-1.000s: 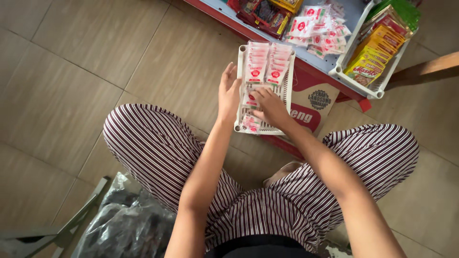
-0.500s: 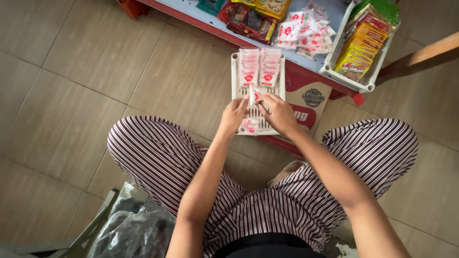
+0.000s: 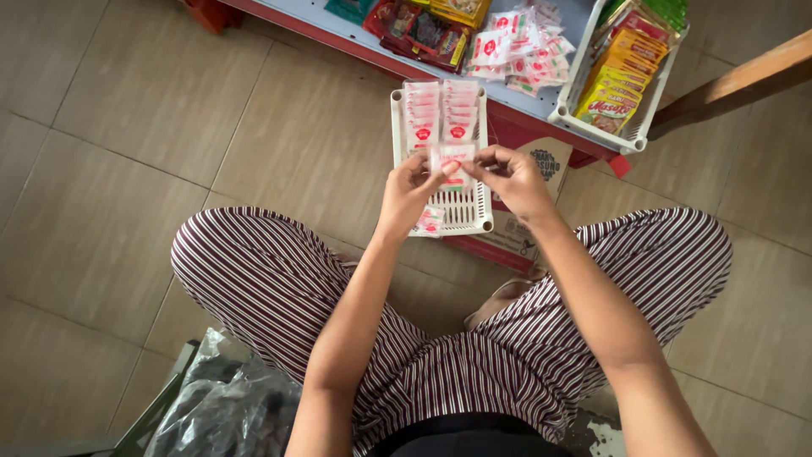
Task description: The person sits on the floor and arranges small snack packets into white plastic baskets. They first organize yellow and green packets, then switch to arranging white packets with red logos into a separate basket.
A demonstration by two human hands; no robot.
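Note:
A small white and red sachet (image 3: 452,159) is held flat between both hands above a white slotted plastic basket (image 3: 475,216). My left hand (image 3: 408,188) pinches its left edge and my right hand (image 3: 513,178) pinches its right edge. Two rows of the same sachets (image 3: 440,114) stand packed in the far half of the basket. One loose sachet (image 3: 430,220) lies at the basket's near left corner. The basket rests on a cardboard box (image 3: 541,169) in front of my knees.
A low shelf (image 3: 355,32) runs across the top with loose sachets (image 3: 520,46) and dark packets (image 3: 423,30). A second white basket (image 3: 630,63) holds yellow and green packets. A wooden bar (image 3: 744,80) crosses the right. A dark plastic bag (image 3: 224,406) lies by my left leg on the tiled floor.
Both hands have lifted out of the basket's near end and now hold a single sachet up between them. The view has shifted so the basket sits higher in the picture.

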